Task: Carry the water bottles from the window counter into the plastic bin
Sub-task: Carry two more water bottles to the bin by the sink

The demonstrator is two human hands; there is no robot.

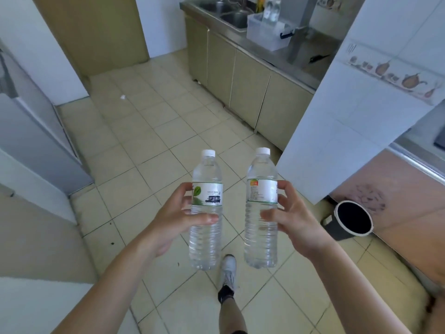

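While you stood on the tiled floor (154,131), your left hand (173,220) grasped one water bottle (206,210) around its middle, thumb across the front just under the label and fingers curled behind it. Your right hand (296,220) gripped a second water bottle (261,208) the same way, fingertips pressing the label edge. Both bottles stood upright, long axes vertical, white caps pointing up and away from you, bases toward your shoe (228,268) below. They hung side by side between your hands, close but apart, and both looked full of clear water.

Well beyond your hands, up and to the right, the clear plastic bin (267,34) sat on the steel counter (284,54) just beside the sink (234,19). Two more bottles (271,9) stood upright inside it, caps up, touching or nearly touching each other; you could not tell which. To the right of your right hand, a dark waste bucket (349,220) rested on the floor with its open mouth tilted toward you, its inside too dark to read.
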